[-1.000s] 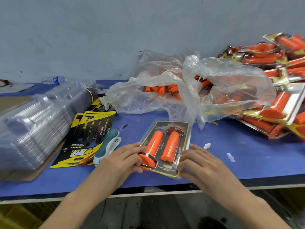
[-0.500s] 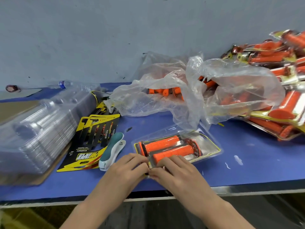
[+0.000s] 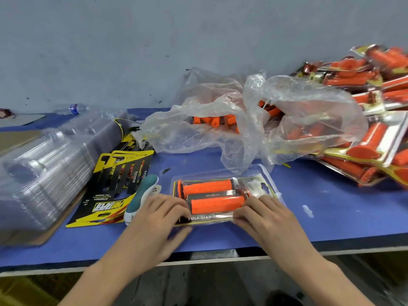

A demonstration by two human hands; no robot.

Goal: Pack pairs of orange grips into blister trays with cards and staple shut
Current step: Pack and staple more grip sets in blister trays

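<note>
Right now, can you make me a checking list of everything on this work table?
Surface: blue table, white scraps on it.
Job's things: pack lying flat, two orange grips and a card inside. Stapler to its left, then cards and stacked trays. Bag of loose grips behind. Finished packs piled at the right.
Clutter: bottle at the back left.
Grippers: left hand and right hand hold the pack's near edge.
Cables: nothing seen.
Surroundings: grey wall behind the table.
</note>
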